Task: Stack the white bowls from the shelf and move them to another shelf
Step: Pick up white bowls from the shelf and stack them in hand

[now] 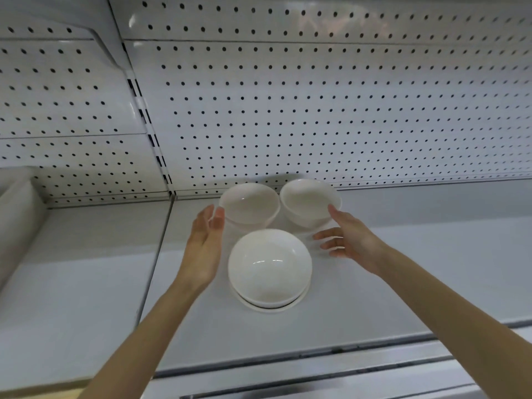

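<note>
Perforated white metal back panel [316, 110] far; flat white shelf deck [403, 269] below. Near centre, nested stack of glossy white bowls [269, 263]. Behind, far-left white bowl [249, 204] and far-right white bowl [306, 200], side by side, unstacked. Left hand [205, 243] and right hand [349, 240] open, gripping nothing, flanking these, probably to gather them.

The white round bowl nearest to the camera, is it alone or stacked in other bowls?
Stacked. The nearest glossy white round bowl sits inside others: further white rims show below its near edge.
</note>
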Available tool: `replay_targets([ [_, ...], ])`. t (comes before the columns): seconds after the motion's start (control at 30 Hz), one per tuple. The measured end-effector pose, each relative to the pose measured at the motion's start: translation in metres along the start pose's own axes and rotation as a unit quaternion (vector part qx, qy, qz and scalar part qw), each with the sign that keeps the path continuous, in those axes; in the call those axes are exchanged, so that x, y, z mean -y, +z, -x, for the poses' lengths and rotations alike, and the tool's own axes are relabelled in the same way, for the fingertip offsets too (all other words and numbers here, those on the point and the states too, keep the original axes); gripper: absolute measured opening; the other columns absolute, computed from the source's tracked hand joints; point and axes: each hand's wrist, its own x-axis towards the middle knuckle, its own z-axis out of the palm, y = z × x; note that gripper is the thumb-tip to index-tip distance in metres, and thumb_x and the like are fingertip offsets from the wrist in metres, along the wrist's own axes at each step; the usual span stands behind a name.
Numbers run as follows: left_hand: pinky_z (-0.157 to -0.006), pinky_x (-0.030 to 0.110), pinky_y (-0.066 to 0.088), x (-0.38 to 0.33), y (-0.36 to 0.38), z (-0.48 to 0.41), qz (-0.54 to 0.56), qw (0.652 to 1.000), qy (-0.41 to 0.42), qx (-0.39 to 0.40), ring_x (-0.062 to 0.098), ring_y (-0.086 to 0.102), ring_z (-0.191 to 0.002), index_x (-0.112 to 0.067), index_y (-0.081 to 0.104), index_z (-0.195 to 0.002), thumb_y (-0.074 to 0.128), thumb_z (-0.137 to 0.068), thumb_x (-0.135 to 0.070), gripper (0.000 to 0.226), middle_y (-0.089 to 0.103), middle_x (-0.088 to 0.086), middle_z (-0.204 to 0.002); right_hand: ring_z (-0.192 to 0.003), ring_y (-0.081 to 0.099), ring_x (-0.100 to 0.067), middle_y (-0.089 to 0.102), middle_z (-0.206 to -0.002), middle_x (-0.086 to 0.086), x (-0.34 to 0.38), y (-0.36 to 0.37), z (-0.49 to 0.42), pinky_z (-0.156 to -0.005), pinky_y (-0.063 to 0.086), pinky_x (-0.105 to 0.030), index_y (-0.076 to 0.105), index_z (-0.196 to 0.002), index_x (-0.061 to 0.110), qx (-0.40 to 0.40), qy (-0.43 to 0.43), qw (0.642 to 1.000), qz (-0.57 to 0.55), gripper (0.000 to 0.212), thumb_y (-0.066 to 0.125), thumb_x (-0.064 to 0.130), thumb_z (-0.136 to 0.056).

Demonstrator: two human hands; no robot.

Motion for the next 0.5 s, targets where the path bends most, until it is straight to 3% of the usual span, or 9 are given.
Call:
replay_targets([
  [0.07,-0.111,0.030,0.024,0.006,0.001,0.000,0.010,1.000,-0.003,0.005,0.014,0.037,-0.136,-0.031,0.031,-0.146,0.024,-0.083,-0.068,0.074,0.035,-0.011,-0.146,-0.060,0.060,-0.024,0.069,-0.091,-0.017,0.000,0.003,-0.008,-0.048,0.048,-0.028,0.044,-0.119,0.019,-0.003,0.000,1.000,-0.008,0.040,0.044,0.051,-0.096],
  [0.2,-0.114,0.033,0.030,0.024,0.006,0.011,0.059,0.998,-0.014,0.021,0.007,0.044,-0.130,-0.034,0.052,-0.130,0.032,-0.080,-0.077,0.068,0.051,-0.014,-0.134,-0.066,0.063,-0.028,0.070,-0.087,-0.018,-0.002,0.003,-0.017,-0.052,0.051,-0.030,0.045,-0.106,0.014,-0.011,-0.008,1.000,-0.010,0.027,0.045,0.040,-0.099],
  [0.3,-0.093,0.015,0.044,0.030,0.011,0.020,0.067,0.996,-0.021,0.047,-0.001,0.057,-0.112,-0.034,0.063,-0.116,0.037,-0.096,-0.055,0.039,0.065,-0.015,-0.118,-0.064,0.064,-0.027,0.070,-0.081,-0.018,-0.003,0.001,-0.020,-0.054,0.053,-0.031,0.047,-0.103,0.012,-0.010,-0.017,1.000,-0.013,0.017,0.046,0.030,-0.100],
  [0.37,-0.076,0.003,0.044,0.026,0.015,0.026,0.079,0.995,-0.016,0.053,-0.008,0.059,-0.101,-0.033,0.065,-0.112,0.035,-0.100,-0.041,0.034,0.068,-0.017,-0.110,-0.060,0.064,-0.025,0.070,-0.077,-0.018,-0.003,0.001,-0.022,-0.054,0.053,-0.030,0.047,-0.104,0.011,-0.015,-0.022,1.000,-0.014,0.014,0.045,0.024,-0.100],
  [0.5,-0.069,-0.001,0.041,0.022,0.021,0.033,0.083,0.995,-0.009,0.058,-0.018,0.057,-0.093,-0.039,0.062,-0.109,0.032,-0.100,-0.040,0.031,0.066,-0.030,-0.100,-0.056,0.063,-0.022,0.068,-0.078,-0.020,-0.005,0.000,-0.020,-0.050,0.051,-0.028,0.046,-0.113,0.008,-0.026,-0.033,0.999,-0.017,0.017,0.044,0.019,-0.099],
])
